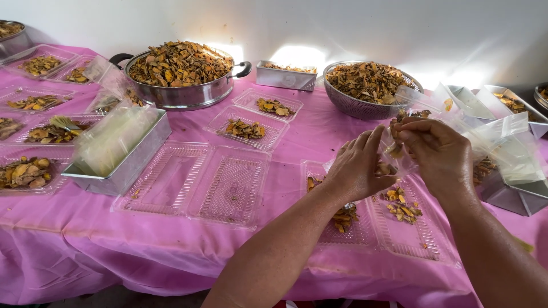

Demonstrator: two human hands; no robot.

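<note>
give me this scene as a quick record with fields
left hand: left hand pinches a small clear bag of dried slices
right hand: right hand grips the same bag from the other side
below hands: open clear tray with a few slices
centre: empty clear tray
left: metal tin stuffed with clear bags
back: pot and colander, both heaped with dried slices
surface: pink cloth

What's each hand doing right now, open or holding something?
Left hand: closed, pinching a small clear bag of dried slices.
Right hand: closed, pinching the same bag's top.
</note>
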